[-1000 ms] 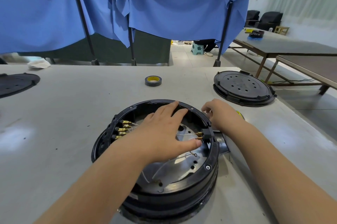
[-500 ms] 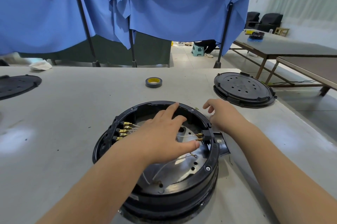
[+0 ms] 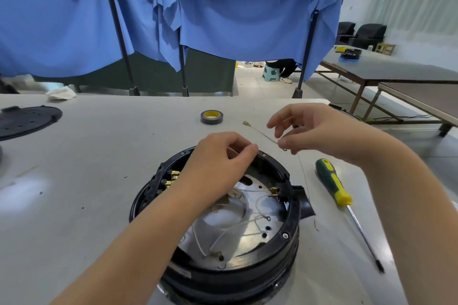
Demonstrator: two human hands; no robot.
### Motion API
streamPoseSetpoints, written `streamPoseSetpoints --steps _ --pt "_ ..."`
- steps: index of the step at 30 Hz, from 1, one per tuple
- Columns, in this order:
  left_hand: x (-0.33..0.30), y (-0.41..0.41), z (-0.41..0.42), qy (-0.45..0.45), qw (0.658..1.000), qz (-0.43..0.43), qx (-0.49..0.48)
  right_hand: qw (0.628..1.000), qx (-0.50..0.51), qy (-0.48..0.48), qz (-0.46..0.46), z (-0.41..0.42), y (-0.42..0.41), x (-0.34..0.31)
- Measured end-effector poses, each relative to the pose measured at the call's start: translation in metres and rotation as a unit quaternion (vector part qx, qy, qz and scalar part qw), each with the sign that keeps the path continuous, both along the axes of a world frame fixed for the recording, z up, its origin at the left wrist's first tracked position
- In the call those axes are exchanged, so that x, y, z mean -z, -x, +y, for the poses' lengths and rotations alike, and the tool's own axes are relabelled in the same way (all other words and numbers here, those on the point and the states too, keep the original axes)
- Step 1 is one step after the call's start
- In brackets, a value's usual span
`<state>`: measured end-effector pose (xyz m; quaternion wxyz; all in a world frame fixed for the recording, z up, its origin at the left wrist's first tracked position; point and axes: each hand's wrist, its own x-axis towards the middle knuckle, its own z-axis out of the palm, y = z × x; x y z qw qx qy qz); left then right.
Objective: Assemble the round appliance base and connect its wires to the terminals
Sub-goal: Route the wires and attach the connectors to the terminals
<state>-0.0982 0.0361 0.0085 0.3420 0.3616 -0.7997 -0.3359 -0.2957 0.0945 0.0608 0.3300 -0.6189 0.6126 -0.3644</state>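
Observation:
The round black appliance base [image 3: 285, 235] sits open in front of me, its metal plate [image 3: 260, 208] showing with loose white wires [image 3: 238, 226] on it. Brass terminals sit at the left wall [image 3: 173, 178] and the right wall [image 3: 273, 193]. My left hand [image 3: 218, 165] hovers over the far rim with fingers curled and thumb against forefinger; anything between them is hidden. My right hand [image 3: 314, 131] is raised beyond the base and pinches a thin loose wire [image 3: 262, 134], which has a brass connector at its far end.
A green and yellow screwdriver [image 3: 333, 183] lies on the table to the right of the base. A roll of tape [image 3: 211, 117] sits farther back. A black round cover [image 3: 27, 121] lies at the far left. Blue curtains hang behind the table.
My left hand lifted off the metal plate to the far rim and curled. My right hand rose from beside the base and now holds a loose wire. The screwdriver is now uncovered.

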Motion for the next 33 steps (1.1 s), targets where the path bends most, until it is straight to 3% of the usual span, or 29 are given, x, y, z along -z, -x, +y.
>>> streamPoseSetpoints --steps 10,33 --pt "-0.010 -0.002 0.000 -0.114 0.985 0.127 0.025 0.995 -0.064 -0.048 0.054 0.009 -0.017 -0.008" --pt "-0.014 -0.004 0.001 -0.153 0.972 0.177 0.024 0.991 -0.068 -0.077 0.086 0.006 -0.029 -0.003"
